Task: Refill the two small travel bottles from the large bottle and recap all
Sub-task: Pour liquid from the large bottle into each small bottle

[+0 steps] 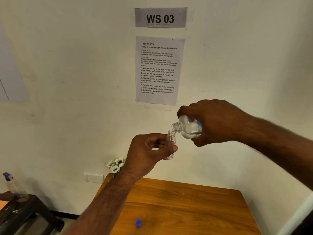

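Small travel bottle (171, 143) upright in the air above the wooden table (186, 206), uncapped, pinched between the thumb and fingers of my left hand (149, 151). My right hand (218, 122) wraps the large bottle (189, 127), tipped, its open mouth touching the small one's rim. Blue cap (138, 223) lies on the table.

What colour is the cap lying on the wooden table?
Blue; the cap shows in the head view.
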Motion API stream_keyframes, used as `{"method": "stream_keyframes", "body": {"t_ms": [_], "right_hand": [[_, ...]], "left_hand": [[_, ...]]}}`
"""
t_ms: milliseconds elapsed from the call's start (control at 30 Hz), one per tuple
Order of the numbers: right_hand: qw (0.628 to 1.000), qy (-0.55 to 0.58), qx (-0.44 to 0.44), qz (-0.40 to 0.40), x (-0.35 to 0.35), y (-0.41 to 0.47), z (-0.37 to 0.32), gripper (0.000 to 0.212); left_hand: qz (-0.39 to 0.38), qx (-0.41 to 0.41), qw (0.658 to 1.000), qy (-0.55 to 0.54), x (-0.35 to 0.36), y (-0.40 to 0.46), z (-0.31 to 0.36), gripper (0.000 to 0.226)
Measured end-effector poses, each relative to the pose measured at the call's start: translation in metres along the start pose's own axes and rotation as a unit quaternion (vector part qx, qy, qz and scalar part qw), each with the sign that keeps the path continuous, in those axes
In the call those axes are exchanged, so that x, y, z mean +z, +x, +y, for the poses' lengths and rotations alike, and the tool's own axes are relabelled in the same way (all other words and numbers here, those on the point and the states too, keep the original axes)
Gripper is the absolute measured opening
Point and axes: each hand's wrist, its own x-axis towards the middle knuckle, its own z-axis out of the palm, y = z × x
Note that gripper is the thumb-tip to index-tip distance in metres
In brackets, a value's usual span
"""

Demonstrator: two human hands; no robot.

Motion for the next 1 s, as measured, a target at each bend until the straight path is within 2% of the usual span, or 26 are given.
{"method": "stream_keyframes", "body": {"t_ms": [1000], "right_hand": [[1.0,0.001,-0.013,-0.003,-0.0013,0.0005,-0.0044,0.064]], "left_hand": [[0.008,-0.001,1.0,0.009,-0.0019,-0.0075,0.0041,0.023]]}}
